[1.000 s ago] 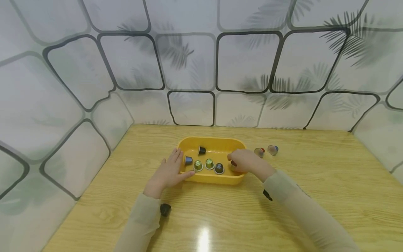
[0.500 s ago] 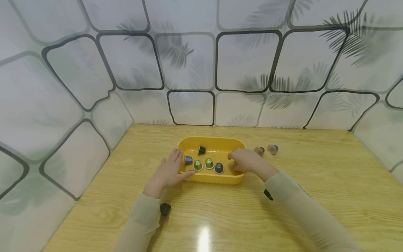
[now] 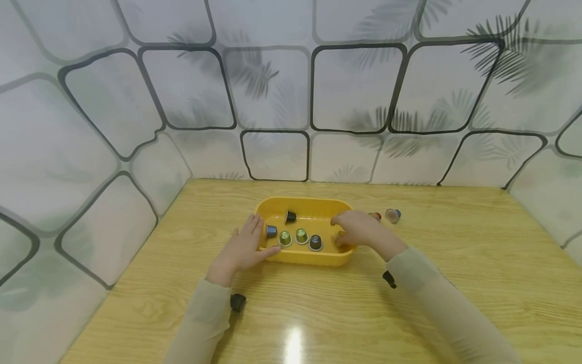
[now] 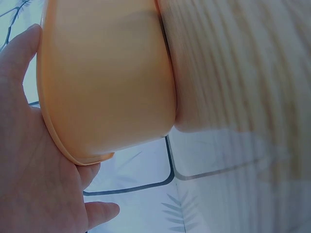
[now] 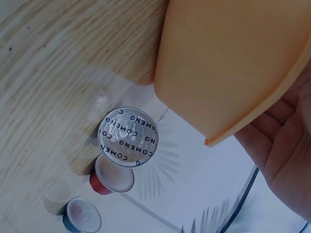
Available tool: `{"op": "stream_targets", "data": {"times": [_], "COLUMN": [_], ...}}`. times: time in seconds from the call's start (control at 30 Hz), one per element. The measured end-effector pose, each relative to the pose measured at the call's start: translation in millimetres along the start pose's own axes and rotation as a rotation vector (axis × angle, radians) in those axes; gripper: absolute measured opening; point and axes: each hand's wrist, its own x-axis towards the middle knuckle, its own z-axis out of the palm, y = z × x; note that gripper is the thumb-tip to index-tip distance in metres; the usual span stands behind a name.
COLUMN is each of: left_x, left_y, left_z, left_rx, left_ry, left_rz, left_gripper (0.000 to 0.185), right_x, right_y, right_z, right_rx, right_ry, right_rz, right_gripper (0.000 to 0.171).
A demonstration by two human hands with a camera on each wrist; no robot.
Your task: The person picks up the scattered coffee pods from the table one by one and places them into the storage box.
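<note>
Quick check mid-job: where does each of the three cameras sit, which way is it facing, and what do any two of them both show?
Head: high, looking forward and down at the yellow tray on the table; both hands and sleeves show.
Left wrist: low beside the tray's left end; left hand shows.
Right wrist: low at the tray's right end, facing capsules outside the tray; right hand shows.
Shared: all show the tray.

One yellow tray point(image 3: 303, 205) is holding five capsules that are showing, two green point(image 3: 285, 237) and three dark point(image 3: 316, 242), while three more capsules point(image 5: 128, 136) are lying outside it, and two hands point(image 3: 241, 246) are flanking it.
</note>
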Motion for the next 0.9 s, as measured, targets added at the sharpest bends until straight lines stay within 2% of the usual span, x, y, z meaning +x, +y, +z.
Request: {"op": "stream_targets", "data": {"times": [0.33, 0.9], "left_x": [1.7, 2.0], "left_y": [-1.5, -3.4], "left_z": [2.3, 3.6], "left_rx": [0.010, 0.005], "left_ry": [-0.003, 0.010], "left_rz": [-0.001, -0.005], "left_gripper": [0.089, 0.088], "right_x": [-8, -29], "right_y": [10, 37], "right_z": [-9, -18], "right_rx": [0.013, 0.056], "right_ry": [0.042, 0.122], "right_rz": [-0.013, 0.030], "right_gripper": [0.039, 0.042]}}
